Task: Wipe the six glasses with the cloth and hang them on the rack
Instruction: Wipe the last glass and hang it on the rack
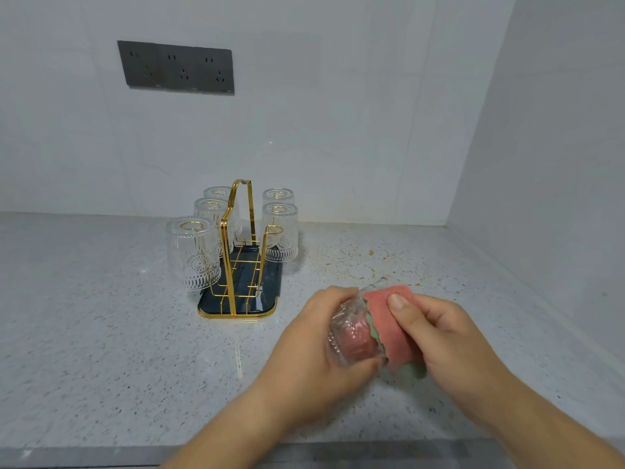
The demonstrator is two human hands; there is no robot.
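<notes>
Head view: left hand (314, 336) grips glass (351, 336), right hand (436, 336) pinches cloth (394, 323) on it; five glasses (192, 255) on rack (236, 252).

Soft, cool white light fills the scene evenly and brightly, leaving only faint, diffuse shadows on the countertop (101, 350) right of the rack (227, 265). A thin streak of glare lies on the near-middle stone, and small highlights glint on the rack's dark tray (269, 292) and the hanging glasses (192, 255). The picture is slightly soft throughout, the held glass (351, 336) and cloth (395, 319) smear with motion blur, and the wide lens bows the far socket panel (176, 66).
</notes>
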